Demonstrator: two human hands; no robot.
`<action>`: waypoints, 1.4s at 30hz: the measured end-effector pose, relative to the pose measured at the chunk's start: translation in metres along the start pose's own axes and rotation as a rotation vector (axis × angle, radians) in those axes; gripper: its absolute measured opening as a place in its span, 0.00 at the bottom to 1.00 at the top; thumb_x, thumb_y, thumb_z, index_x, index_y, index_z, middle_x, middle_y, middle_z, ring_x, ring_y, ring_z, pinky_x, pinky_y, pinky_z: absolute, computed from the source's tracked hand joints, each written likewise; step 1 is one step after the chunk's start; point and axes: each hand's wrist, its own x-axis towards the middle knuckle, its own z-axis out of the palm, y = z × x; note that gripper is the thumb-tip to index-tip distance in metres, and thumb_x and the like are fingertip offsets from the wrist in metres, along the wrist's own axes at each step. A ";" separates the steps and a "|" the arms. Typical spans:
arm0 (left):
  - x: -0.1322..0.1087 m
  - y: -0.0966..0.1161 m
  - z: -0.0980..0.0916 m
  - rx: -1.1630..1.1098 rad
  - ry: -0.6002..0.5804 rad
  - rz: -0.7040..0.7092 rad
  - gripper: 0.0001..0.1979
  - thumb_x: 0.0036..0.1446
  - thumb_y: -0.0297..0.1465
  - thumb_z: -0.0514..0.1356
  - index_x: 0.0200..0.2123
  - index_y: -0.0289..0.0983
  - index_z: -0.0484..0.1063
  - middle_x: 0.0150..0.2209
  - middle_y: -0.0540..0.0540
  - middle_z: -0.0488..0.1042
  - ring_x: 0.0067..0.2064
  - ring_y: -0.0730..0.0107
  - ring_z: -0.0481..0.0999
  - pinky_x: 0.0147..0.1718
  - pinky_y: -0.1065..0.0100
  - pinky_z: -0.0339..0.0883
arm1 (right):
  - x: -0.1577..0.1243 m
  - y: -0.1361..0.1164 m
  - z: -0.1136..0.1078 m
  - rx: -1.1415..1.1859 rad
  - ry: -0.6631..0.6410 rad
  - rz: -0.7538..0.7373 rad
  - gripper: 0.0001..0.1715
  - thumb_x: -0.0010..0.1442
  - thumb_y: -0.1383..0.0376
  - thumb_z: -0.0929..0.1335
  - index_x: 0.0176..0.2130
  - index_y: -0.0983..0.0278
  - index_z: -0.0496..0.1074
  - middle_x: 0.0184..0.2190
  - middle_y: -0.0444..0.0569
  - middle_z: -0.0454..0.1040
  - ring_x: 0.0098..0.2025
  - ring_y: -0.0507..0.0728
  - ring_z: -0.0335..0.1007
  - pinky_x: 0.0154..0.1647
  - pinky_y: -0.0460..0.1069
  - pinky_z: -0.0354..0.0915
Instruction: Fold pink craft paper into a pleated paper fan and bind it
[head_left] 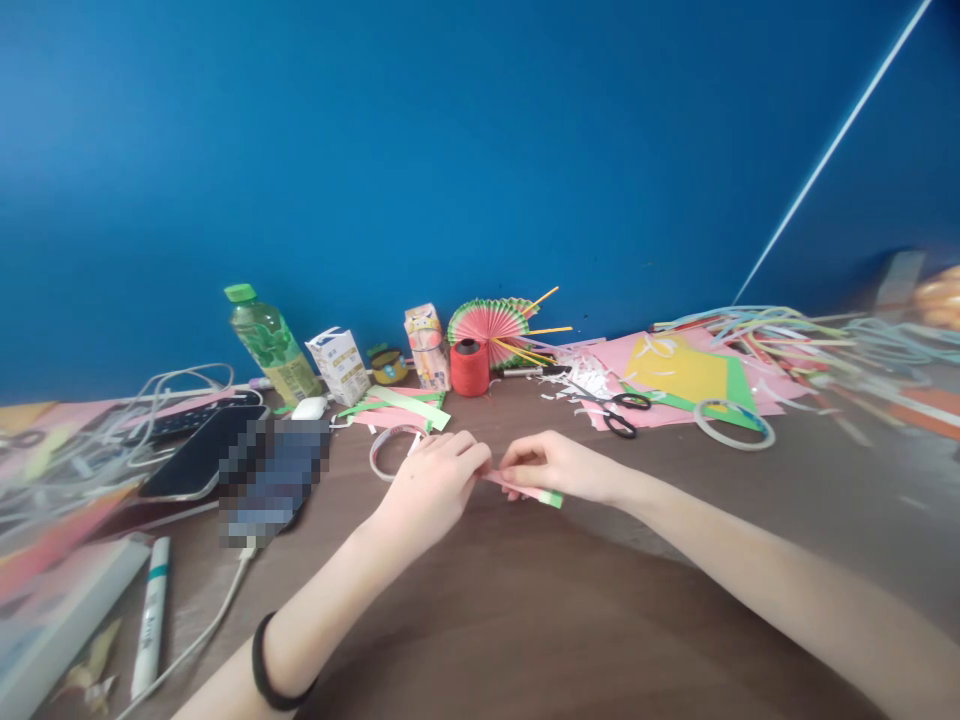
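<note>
A: What stands by the smooth blue wall [480, 150]?
B: A green-capped plastic drink bottle [271, 342], with a white cardboard carton [339, 366] just right of it.
A: In front of the bottle?
B: A rounded white plastic case [309, 408], then a flat dark phone [279, 478], screen pixelated, a thin white cable [223, 612] attached.
A: Nearer still, left of the bottle?
B: A white cylindrical marker [152, 620] with a teal band.
</note>
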 end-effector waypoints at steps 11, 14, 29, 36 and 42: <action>-0.001 0.006 0.003 -0.108 0.088 -0.053 0.05 0.53 0.26 0.54 0.28 0.37 0.69 0.35 0.48 0.74 0.41 0.64 0.67 0.42 0.61 0.56 | -0.004 -0.005 0.009 -0.145 0.133 -0.047 0.10 0.52 0.61 0.65 0.26 0.66 0.69 0.24 0.46 0.73 0.22 0.48 0.61 0.21 0.43 0.55; -0.001 0.006 0.004 -0.161 0.083 -0.073 0.05 0.52 0.27 0.55 0.28 0.37 0.70 0.35 0.49 0.74 0.41 0.65 0.68 0.42 0.61 0.56 | -0.006 -0.004 0.011 -0.228 0.162 -0.093 0.09 0.53 0.63 0.64 0.27 0.65 0.69 0.25 0.46 0.73 0.25 0.50 0.65 0.26 0.44 0.59; -0.001 0.006 0.008 -0.125 0.149 -0.019 0.05 0.54 0.27 0.56 0.28 0.38 0.70 0.33 0.50 0.75 0.41 0.66 0.68 0.45 0.60 0.57 | -0.008 -0.008 0.011 -0.261 0.132 -0.143 0.08 0.54 0.64 0.63 0.28 0.65 0.69 0.25 0.45 0.73 0.28 0.51 0.68 0.31 0.45 0.62; -0.004 0.013 0.005 -0.057 0.183 0.009 0.08 0.55 0.24 0.51 0.28 0.36 0.69 0.34 0.48 0.74 0.41 0.65 0.67 0.46 0.59 0.56 | -0.008 -0.007 0.012 -0.252 0.152 -0.183 0.07 0.54 0.64 0.63 0.28 0.65 0.68 0.26 0.45 0.72 0.28 0.51 0.67 0.31 0.45 0.61; -0.002 0.014 0.006 -0.094 0.179 0.000 0.09 0.53 0.23 0.51 0.28 0.37 0.69 0.35 0.48 0.73 0.41 0.66 0.66 0.46 0.60 0.57 | -0.007 -0.007 0.014 -0.222 0.141 -0.182 0.07 0.55 0.64 0.63 0.29 0.65 0.68 0.26 0.45 0.72 0.29 0.51 0.67 0.32 0.45 0.62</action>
